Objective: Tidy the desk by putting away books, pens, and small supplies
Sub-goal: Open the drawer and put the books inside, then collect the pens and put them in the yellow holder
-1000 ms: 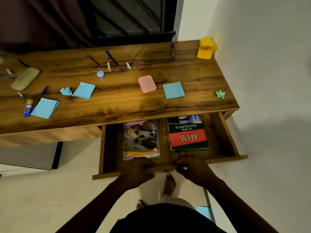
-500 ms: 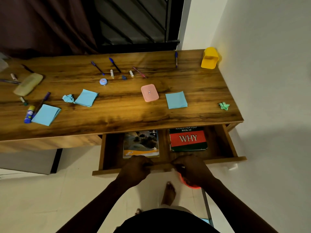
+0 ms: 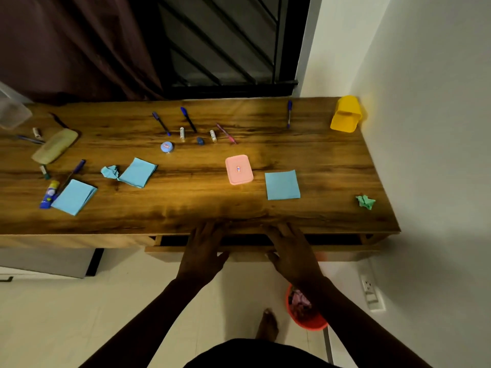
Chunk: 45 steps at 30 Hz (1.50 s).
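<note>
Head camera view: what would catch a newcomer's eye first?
The left hand and right hand lie flat, fingers straight, on the front of a drawer open only a crack, at the near edge of the desk. On its top a pink box sits in the middle beside a blue paper square, and a yellow holder stands in the far right corner.

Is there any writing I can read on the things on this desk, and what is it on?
No text here is legible.
Label on the pink box: too blurred to read.
Label on the round blue tin: too blurred.
Print on the glue stick: too small.
</note>
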### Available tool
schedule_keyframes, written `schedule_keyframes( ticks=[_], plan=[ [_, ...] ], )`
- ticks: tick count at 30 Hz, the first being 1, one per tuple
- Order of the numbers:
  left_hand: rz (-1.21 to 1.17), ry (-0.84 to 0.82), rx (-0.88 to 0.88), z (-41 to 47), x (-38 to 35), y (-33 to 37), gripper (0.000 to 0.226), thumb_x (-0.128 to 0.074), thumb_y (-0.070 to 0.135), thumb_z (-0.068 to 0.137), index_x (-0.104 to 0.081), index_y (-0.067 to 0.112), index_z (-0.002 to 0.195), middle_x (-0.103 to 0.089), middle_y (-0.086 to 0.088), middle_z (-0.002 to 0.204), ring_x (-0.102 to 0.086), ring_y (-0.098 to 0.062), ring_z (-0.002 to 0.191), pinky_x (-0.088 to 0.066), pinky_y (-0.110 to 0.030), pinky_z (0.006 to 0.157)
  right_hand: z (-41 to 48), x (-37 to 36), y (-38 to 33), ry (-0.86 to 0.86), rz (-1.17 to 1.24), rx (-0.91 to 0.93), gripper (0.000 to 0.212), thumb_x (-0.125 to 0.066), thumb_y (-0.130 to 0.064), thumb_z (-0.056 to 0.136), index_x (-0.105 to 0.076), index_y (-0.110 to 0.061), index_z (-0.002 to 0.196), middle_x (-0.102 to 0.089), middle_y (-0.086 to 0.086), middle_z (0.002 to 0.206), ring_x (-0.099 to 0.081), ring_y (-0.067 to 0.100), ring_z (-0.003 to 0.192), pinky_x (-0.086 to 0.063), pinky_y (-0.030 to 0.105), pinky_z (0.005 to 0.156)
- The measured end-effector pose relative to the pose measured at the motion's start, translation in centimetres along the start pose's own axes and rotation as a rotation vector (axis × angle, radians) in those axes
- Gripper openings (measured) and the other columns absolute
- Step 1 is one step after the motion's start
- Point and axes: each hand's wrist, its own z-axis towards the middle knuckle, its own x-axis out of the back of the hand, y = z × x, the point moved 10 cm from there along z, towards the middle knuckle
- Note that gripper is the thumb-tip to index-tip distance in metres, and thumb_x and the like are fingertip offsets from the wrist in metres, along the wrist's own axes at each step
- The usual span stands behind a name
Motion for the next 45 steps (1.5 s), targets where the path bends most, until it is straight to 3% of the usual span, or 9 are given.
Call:
schedule_keyframes(
  ticks=[18,21,24,28,31,34,38,41,45],
  plan=[
    [0.249,0.063,-0.048,3.4,-0.1,0.1,0.040,-0.067,0.046,0.083,-0.063,0.018,0.112,-0.058,-0.004,0.125,-0.054,-0.033,0.116,-0.044,-0.045,0.089,2.0,0.1,0.7,0.312,0.049,0.145,0.030,-0.063,-0.021,0.100,-0.070,-0.015,0.129,-0.060,0.009,0.144,-0.054,0.035,0.135,-0.047,0.044,0.108],
    [0.220,0.045,-0.042,3.9,-0.3,0.4,0.042,-0.068,0.044,0.082,-0.062,0.018,0.115,-0.056,-0.005,0.130,-0.052,-0.034,0.119,-0.045,-0.045,0.090,2.6,0.1,0.3,0.220,0.055,0.130,0.032,-0.063,-0.025,0.097,-0.070,-0.018,0.127,-0.062,0.006,0.140,-0.056,0.032,0.132,-0.050,0.045,0.104],
    [0.117,-0.003,-0.121,4.6,-0.4,1.4,0.053,-0.069,0.048,0.079,-0.060,0.022,0.124,-0.055,-0.003,0.137,-0.050,-0.032,0.126,-0.050,-0.045,0.095,4.2,0.8,0.7,0.092,0.091,0.043,0.031,-0.067,-0.042,0.088,-0.069,-0.025,0.114,-0.066,-0.002,0.123,-0.062,0.024,0.116,-0.055,0.038,0.090],
    [-0.091,-0.045,-0.152,6.4,-0.2,2.1,0.045,-0.062,0.051,0.085,-0.064,0.025,0.122,-0.063,0.005,0.127,-0.060,-0.021,0.117,-0.056,-0.038,0.090,5.5,2.8,0.9,0.169,0.314,-0.036,0.021,-0.070,-0.038,0.090,-0.072,-0.022,0.104,-0.074,-0.005,0.099,-0.068,0.016,0.093,-0.051,0.022,0.079],
    [-0.346,-0.066,-0.026,9.3,0.7,1.8,0.032,-0.065,0.040,0.092,-0.066,0.021,0.117,-0.069,0.001,0.116,-0.066,-0.019,0.104,-0.057,-0.034,0.086,6.7,2.7,2.2,0.166,0.456,-0.185,0.022,-0.063,-0.045,0.098,-0.072,-0.026,0.105,-0.074,-0.010,0.100,-0.069,0.010,0.094,-0.056,0.029,0.084],
    [-0.564,-0.076,0.087,12.4,1.5,1.0,0.026,-0.069,0.039,0.092,-0.068,0.024,0.114,-0.069,0.006,0.112,-0.065,-0.010,0.098,-0.058,-0.034,0.084,8.2,3.5,3.4,0.189,0.488,-0.373,0.026,-0.063,-0.046,0.098,-0.074,-0.023,0.105,-0.073,-0.012,0.100,-0.066,0.005,0.092,-0.052,0.019,0.083],
    [-0.657,-0.083,0.068,15.9,2.6,1.5,0.018,-0.065,0.035,0.095,-0.068,0.030,0.112,-0.068,0.017,0.111,-0.062,0.003,0.096,-0.056,-0.024,0.080,9.4,4.2,5.2,0.219,0.684,-0.605,0.023,-0.064,-0.043,0.099,-0.075,-0.023,0.101,-0.076,-0.007,0.096,-0.070,0.006,0.090,-0.057,0.024,0.079],
    [-0.713,-0.091,0.059,18.0,3.1,2.1,0.019,-0.063,0.035,0.097,-0.067,0.029,0.115,-0.067,0.019,0.111,-0.063,0.002,0.099,-0.054,-0.022,0.081,9.5,5.2,6.8,0.315,0.763,-0.724,0.022,-0.065,-0.035,0.099,-0.076,-0.016,0.103,-0.073,-0.007,0.088,-0.068,-0.006,0.082,-0.050,0.009,0.063],
    [-0.756,-0.118,-0.002,20.8,2.9,3.8,0.023,-0.063,0.033,0.098,-0.065,0.026,0.120,-0.066,0.015,0.117,-0.063,-0.001,0.106,-0.053,-0.021,0.084,9.5,7.0,8.8,0.424,0.742,-0.804,0.035,-0.064,-0.041,0.099,-0.072,-0.016,0.122,-0.073,-0.002,0.107,-0.067,0.002,0.096,-0.048,0.004,0.064]
  ],
)
